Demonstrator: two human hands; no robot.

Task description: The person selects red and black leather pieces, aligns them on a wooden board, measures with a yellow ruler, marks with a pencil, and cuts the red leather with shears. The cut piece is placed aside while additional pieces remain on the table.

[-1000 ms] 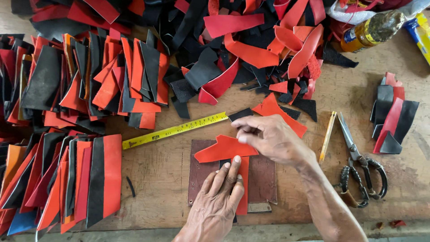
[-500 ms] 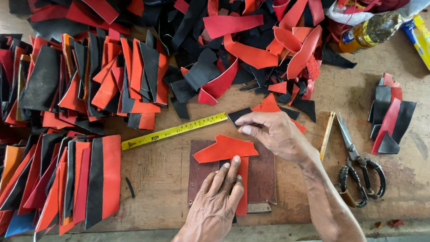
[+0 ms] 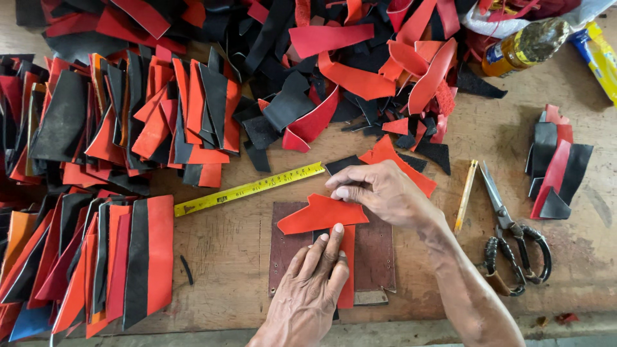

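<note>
**Red leather offcut held flat on a brown cutting pad**

Red and black leather strips [image 3: 116, 257] lie fanned in a stack at my far left, with a second stack [image 3: 135, 115] above them. A yellow tape measure [image 3: 250, 188] runs slantwise across the wooden table [image 3: 225, 250] toward the middle.

My left hand [image 3: 312, 283] lies flat, fingers [image 3: 328, 241] together and extended, pressing a narrow red strip [image 3: 347, 270] onto the brown pad [image 3: 376, 250]. It grips nothing; it only pins. Just above it sits the red leather piece [image 3: 321, 213], an irregular offcut resting across the pad's upper edge. My right hand [image 3: 385, 193] comes in from the right, and its fingers pinch the piece's upper right corner, narrow and closed on it.

I judge the piece light, thin and floppy, likely to curl or slide on the pad, so a hold at the edge with a flat palm weighting it seems best.

Further right lie a yellow pencil-like stick [image 3: 465, 196], scissors [image 3: 508, 225], and a small stack of red and black pieces [image 3: 556, 164]. A loose scrap heap [image 3: 360, 71] fills the top.
</note>
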